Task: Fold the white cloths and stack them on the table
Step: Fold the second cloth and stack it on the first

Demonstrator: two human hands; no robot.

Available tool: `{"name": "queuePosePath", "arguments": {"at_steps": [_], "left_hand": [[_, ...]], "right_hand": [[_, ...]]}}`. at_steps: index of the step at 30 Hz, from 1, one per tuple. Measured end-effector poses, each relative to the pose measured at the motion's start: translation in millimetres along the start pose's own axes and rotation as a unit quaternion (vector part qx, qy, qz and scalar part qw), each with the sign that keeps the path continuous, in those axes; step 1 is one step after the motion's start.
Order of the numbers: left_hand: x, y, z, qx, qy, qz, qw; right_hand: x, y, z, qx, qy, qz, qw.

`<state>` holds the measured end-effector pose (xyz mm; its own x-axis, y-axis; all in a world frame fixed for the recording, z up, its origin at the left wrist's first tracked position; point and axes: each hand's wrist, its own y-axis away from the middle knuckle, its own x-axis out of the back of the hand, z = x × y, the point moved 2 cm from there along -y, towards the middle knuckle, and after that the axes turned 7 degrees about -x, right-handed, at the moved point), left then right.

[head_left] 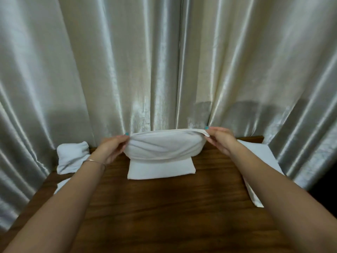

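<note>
I hold a white cloth (pixel 164 145) stretched between both hands above the far middle of the dark wooden table (pixel 164 207). My left hand (pixel 113 147) pinches its left top corner and my right hand (pixel 219 139) pinches its right top corner. The cloth sags between them, doubled over. Its lower part hangs down and rests on the table, or on a folded white cloth (pixel 161 168) lying flat there; I cannot tell which. A crumpled white cloth (pixel 73 156) sits at the table's far left. More white cloth (pixel 255 157) lies along the right edge, partly behind my right forearm.
Shiny silver-grey curtains (pixel 164 61) hang right behind the table and wrap around both its sides. A thin bracelet (pixel 94 161) is on my left wrist. Bare wood stretches between my forearms at the near side.
</note>
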<state>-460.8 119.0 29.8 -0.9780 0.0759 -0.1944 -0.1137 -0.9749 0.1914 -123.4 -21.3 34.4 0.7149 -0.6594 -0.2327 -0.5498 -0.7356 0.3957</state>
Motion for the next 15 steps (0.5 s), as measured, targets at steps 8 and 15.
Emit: {"name": "queuePosePath", "arguments": {"at_steps": [8, 15], "left_hand": [[-10.5, 4.1, 70.7, -0.222, -0.247, 0.003, 0.943], [0.3, 36.1, 107.7, -0.363, -0.399, 0.044, 0.841]], "right_hand": [[-30.0, 36.9, -68.4, 0.158, 0.046, -0.004, 0.986], [-11.0, 62.1, -100.3, 0.263, 0.221, 0.088, 0.935]]}}
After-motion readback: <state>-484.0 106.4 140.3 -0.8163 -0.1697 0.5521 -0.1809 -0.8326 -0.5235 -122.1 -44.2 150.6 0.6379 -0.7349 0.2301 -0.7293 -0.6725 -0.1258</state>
